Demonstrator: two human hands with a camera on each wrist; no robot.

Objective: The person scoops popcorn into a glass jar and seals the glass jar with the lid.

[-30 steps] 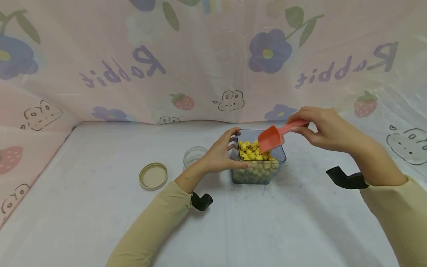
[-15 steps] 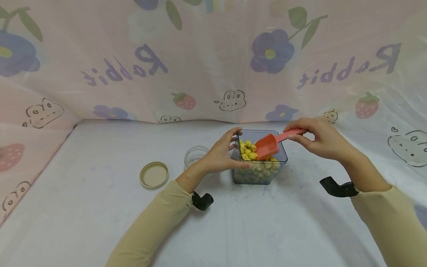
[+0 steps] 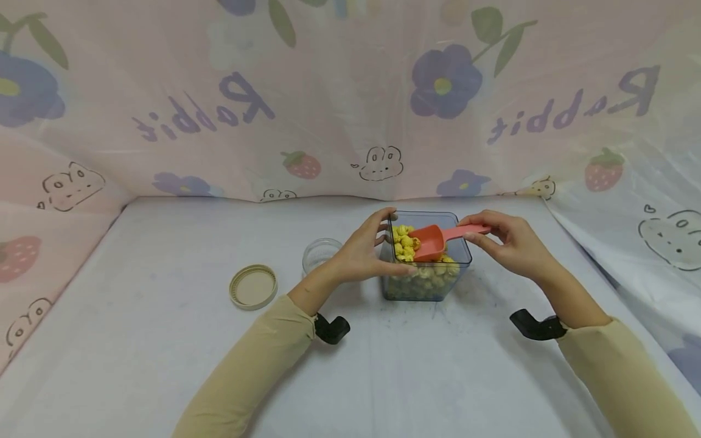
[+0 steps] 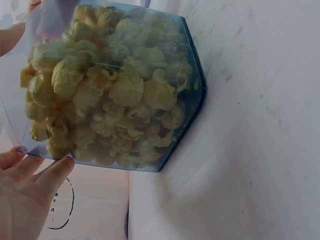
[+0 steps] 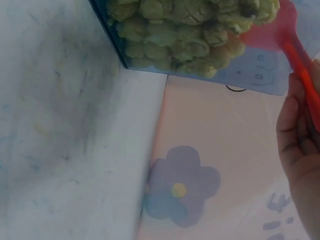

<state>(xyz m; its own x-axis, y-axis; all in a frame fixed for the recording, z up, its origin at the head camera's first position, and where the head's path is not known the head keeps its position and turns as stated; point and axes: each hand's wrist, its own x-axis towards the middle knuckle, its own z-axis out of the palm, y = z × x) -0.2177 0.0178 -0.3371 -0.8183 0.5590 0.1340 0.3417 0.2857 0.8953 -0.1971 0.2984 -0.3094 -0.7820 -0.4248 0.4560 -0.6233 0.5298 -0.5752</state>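
A clear bluish square container (image 3: pixel 421 292) holding yellow popcorn (image 3: pixel 404 244) stands on the white table. My left hand (image 3: pixel 358 252) grips its left side, thumb along the front wall and fingers round the far left corner; the left wrist view shows the fingertips (image 4: pixel 59 172) against the wall. Above the container's right rim, my right hand (image 3: pixel 506 240) pinches the handle of a red scoop (image 3: pixel 429 243). The scoop's bowl is inside the container, down among the popcorn. Through the clear wall the right wrist view shows the scoop (image 5: pixel 275 27) beside the popcorn.
A clear round jar (image 3: pixel 319 252) stands left of the container, partly hidden behind my left hand and forearm. Farther left lies a round beige lid (image 3: pixel 253 287), inner side up. A printed curtain (image 3: pixel 328 121) hangs along the table's back edge.
My right hand has moved down and to the left. The scoop has gone from above the popcorn down into it, pushing leftward. My left hand has kept its hold on the container.
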